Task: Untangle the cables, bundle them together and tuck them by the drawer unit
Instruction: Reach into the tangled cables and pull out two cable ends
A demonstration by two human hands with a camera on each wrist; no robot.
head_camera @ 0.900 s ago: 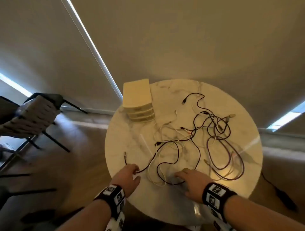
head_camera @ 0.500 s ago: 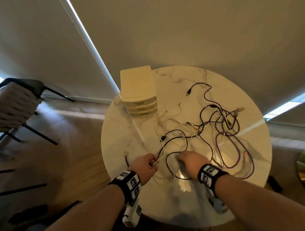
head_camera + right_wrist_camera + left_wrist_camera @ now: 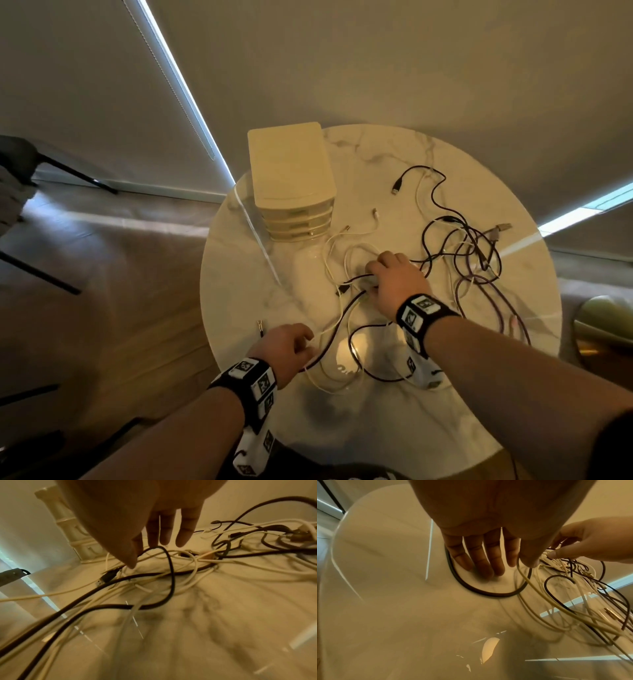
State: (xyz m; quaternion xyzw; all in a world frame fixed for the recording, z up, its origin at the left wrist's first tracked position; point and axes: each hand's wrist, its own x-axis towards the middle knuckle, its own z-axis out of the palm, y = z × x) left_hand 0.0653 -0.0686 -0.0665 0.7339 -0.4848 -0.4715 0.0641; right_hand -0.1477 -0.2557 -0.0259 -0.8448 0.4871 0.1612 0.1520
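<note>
A tangle of black, white and purple cables (image 3: 459, 260) sprawls over the round marble table (image 3: 257, 291). The cream drawer unit (image 3: 291, 178) stands at the table's far left edge and also shows in the right wrist view (image 3: 68, 524). My left hand (image 3: 310, 344) is near the front left and pinches a white cable (image 3: 539, 592) under its thumb, with the other fingers (image 3: 488, 561) pointing down at the tabletop. My right hand (image 3: 371, 277) reaches into the middle of the tangle. There it holds up a loop of black cable (image 3: 171, 577) between thumb and index finger.
A purple cable (image 3: 493, 308) loops at the right side of the table. A loose black plug (image 3: 396, 186) lies at the back. A small jack plug (image 3: 261, 325) sits by my left hand. A chair (image 3: 20, 161) stands far left, a gold round object (image 3: 606, 325) right of the table.
My right hand has moved from the table's front edge forward into the middle of the tangle. My left hand has taken hold of a white cable near the front left.
</note>
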